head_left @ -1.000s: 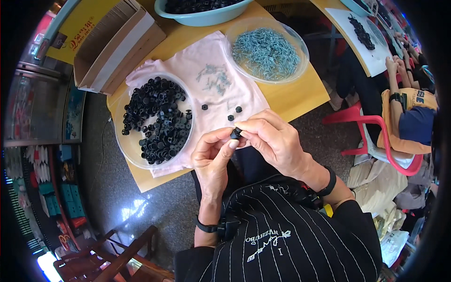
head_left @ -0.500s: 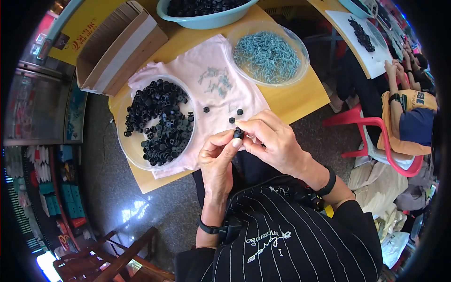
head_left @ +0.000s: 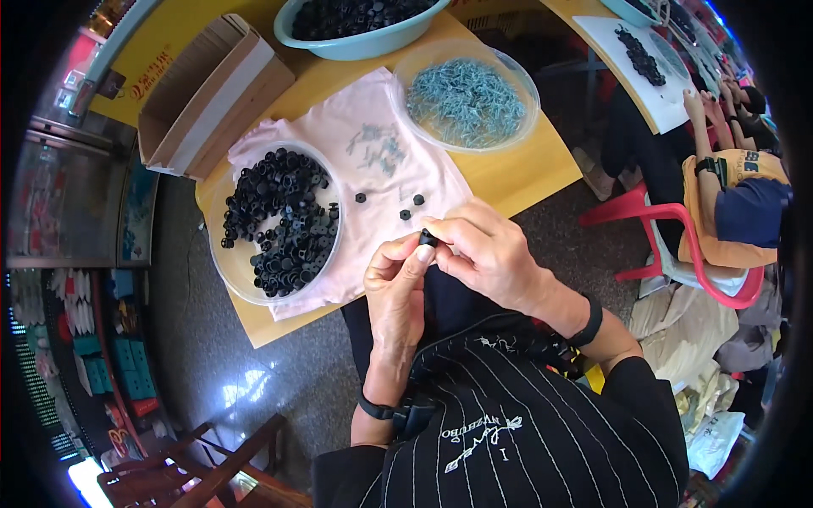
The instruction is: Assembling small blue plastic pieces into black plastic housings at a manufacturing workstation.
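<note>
A yellow table [head_left: 517, 173] takes up the top of the view, with a pink cloth [head_left: 373, 169] spread across it. A cardboard box [head_left: 212, 102] lies open at the table's left end, and a teal basin [head_left: 356, 38] of black parts sits at the far edge. On the cloth rests a clear bowl of black parts [head_left: 279, 222] to the left; a second clear bowl, filled with small blue-grey metal pieces [head_left: 466, 102], stands to the right, partly on the bare table. A few of the same metal pieces [head_left: 377, 148] lie scattered on the cloth, and three loose black parts [head_left: 402, 206] sit near its front edge.

Just in front of that edge, the person's left hand [head_left: 396, 288] and right hand [head_left: 487, 254] meet, fingertips pinched together on one small black part [head_left: 428, 240], held between them above the lap. Both hands are closed narrowly around it, each wrist wearing a dark band.

At the far right another person sits on a red chair [head_left: 677, 245].
</note>
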`<state>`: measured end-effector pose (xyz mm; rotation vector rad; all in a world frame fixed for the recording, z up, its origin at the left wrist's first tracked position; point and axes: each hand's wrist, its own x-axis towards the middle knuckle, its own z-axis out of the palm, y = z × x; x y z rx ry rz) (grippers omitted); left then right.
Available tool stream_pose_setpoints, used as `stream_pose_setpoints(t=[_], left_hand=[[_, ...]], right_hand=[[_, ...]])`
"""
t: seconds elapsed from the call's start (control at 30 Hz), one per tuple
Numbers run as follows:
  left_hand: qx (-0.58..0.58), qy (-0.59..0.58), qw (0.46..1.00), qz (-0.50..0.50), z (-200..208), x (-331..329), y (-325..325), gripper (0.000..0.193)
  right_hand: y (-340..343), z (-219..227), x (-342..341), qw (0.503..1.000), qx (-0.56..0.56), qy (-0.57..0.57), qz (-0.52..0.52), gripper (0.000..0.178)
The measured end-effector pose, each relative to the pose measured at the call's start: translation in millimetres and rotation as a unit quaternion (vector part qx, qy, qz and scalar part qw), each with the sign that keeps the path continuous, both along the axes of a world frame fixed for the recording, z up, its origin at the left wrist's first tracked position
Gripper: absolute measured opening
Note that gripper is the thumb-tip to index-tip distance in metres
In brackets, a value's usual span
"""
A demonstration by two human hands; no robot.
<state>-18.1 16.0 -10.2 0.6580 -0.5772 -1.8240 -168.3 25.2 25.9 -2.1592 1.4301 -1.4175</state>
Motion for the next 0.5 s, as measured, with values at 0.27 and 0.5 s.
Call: stream_pose_setpoints(t=[0.27,0.5], left_hand=[[0.006,-0.029,0.999,-0.012,6.9,-10.9,1.1,0.022],[0.022,-0.021,0.999,-0.026,13.2,-16.3,-10.4,0.032]], right_hand=[[9.4,-17.1,1.9,0.985,0.044,-0.163,-0.042,0.030],[-1.6,-7.8,-3.2,0.988,0.036,-0.138,-0.058,0.032]])
